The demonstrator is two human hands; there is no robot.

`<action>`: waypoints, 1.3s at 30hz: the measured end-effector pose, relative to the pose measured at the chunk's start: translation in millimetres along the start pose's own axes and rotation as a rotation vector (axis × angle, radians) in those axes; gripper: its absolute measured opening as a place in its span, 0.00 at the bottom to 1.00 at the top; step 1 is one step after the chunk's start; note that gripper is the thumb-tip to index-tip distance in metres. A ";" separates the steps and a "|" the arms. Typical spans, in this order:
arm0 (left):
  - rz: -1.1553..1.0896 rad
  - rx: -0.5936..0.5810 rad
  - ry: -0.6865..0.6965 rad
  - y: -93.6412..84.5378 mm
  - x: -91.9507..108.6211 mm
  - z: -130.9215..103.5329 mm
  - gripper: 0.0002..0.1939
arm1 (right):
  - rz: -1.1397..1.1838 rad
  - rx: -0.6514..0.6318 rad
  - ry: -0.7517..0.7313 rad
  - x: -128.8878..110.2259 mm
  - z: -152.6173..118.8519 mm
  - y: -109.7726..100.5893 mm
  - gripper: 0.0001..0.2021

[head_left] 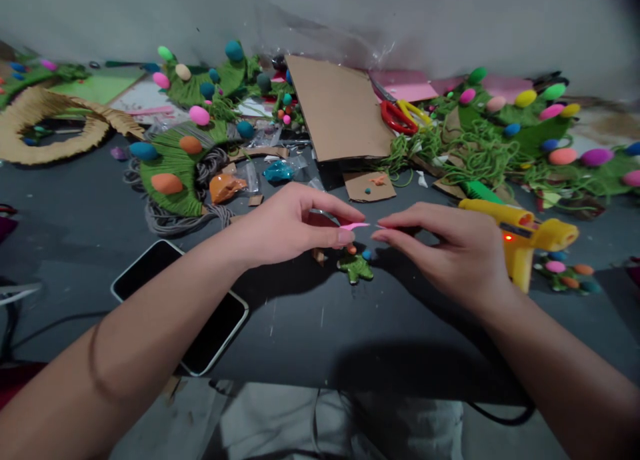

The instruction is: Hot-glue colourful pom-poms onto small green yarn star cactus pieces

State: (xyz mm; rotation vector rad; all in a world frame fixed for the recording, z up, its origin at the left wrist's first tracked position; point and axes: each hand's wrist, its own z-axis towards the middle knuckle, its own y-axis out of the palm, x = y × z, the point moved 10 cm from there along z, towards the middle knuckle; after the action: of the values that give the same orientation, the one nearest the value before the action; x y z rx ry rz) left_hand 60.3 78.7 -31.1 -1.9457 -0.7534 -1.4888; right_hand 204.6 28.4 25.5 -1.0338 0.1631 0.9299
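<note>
A small pink piece (355, 226) is pinched between the thumb and fingers of my left hand (295, 225), its thin tip pointing right. Just across from that tip, my right hand (445, 247) has its thumb and forefinger brought together; whatever may be between them is too small to make out. Below the two hands lies a green star shape (356, 267) on the dark table (300, 333), with small orange and blue balls at its top. A yellow glue gun (521, 240) with a lit red light stands beside my right hand, partly behind it.
Two phones (213, 333) lie under my left forearm. Behind the hands are cardboard (343, 113), red-handled scissors (397, 117), green yarn (480, 153), and a green wrapped form (173, 170) with coloured balls. A straw-coloured ring (15, 133) is at far left.
</note>
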 end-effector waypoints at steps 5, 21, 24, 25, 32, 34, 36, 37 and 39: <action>0.023 -0.004 -0.007 1.1 1.0 -1.4 0.11 | 0.041 -0.018 0.040 8.2 -2.0 -1.9 0.10; -0.103 -0.024 -0.004 5.5 -3.6 1.9 0.17 | 0.114 -0.093 -0.094 -11.3 -5.1 18.4 0.13; -0.097 -0.019 0.006 5.1 -2.1 1.7 0.16 | 0.120 -0.083 -0.082 -9.6 -5.0 18.7 0.12; -0.086 -0.010 0.012 4.4 -1.5 1.9 0.16 | 0.116 -0.080 -0.072 -9.0 -4.8 18.0 0.12; 0.071 0.092 0.041 -4.9 3.8 1.3 0.12 | 0.067 0.087 0.110 4.5 -0.8 -11.7 0.03; 0.094 0.073 0.041 -3.1 4.4 1.0 0.11 | 0.031 0.130 0.083 2.5 0.6 -18.1 0.02; 0.072 0.061 0.046 -2.2 4.5 0.7 0.11 | 0.043 0.090 0.020 -2.0 2.0 -13.0 0.03; 0.049 0.056 0.049 -1.9 4.2 0.6 0.11 | 0.068 0.051 -0.004 -3.5 2.1 -7.5 0.04; -0.004 0.047 0.055 -1.4 3.2 0.8 0.14 | 0.117 -0.021 -0.029 -5.1 0.8 3.7 0.06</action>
State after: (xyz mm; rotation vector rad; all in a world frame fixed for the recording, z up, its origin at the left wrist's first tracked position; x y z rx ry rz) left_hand 60.5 80.5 -28.0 -1.8624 -0.7619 -1.5072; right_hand 198.5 26.8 26.2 -1.0386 0.1914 1.0538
